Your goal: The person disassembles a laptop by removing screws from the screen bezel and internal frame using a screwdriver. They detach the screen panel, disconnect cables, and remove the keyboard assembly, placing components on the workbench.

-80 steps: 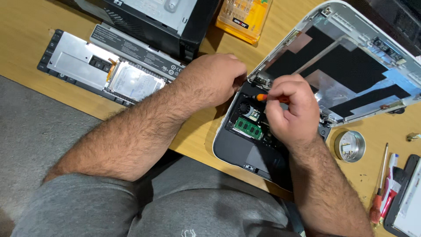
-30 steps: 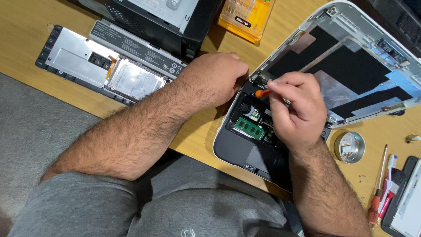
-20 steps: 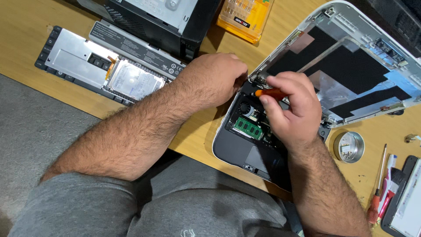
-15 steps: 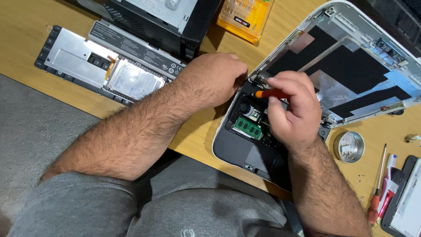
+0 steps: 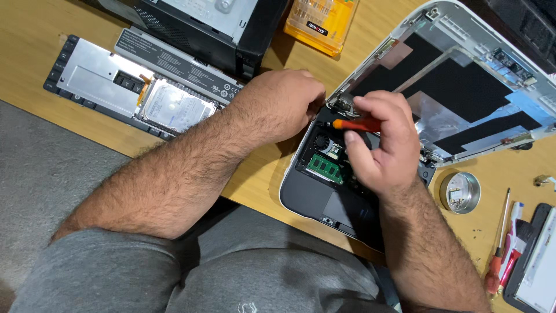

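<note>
An opened laptop [image 5: 301, 200] lies on the wooden desk, its lid panel [image 5: 463, 87] tilted up at the right. My right hand [image 5: 385, 145] grips a small orange-handled screwdriver [image 5: 354, 124], tip pointing left at the metal hinge [image 5: 340, 105]. My left hand [image 5: 281, 104] rests as a closed fist on the laptop's left corner, right beside the hinge; whether it holds anything is hidden. A green memory module [image 5: 325, 168] shows in the open base under my right hand.
A keyboard panel turned face down [image 5: 95, 78] with a hard drive [image 5: 176, 107] on it and a long battery [image 5: 174, 58] lie at left. A yellow bit case [image 5: 318, 23] is behind. A round metal tin [image 5: 460, 192] and spare screwdrivers [image 5: 499, 255] lie right.
My right hand has twisted the orange screwdriver slightly at the hinge, fingers shifting on the handle. My left hand and the laptop have stayed put.
</note>
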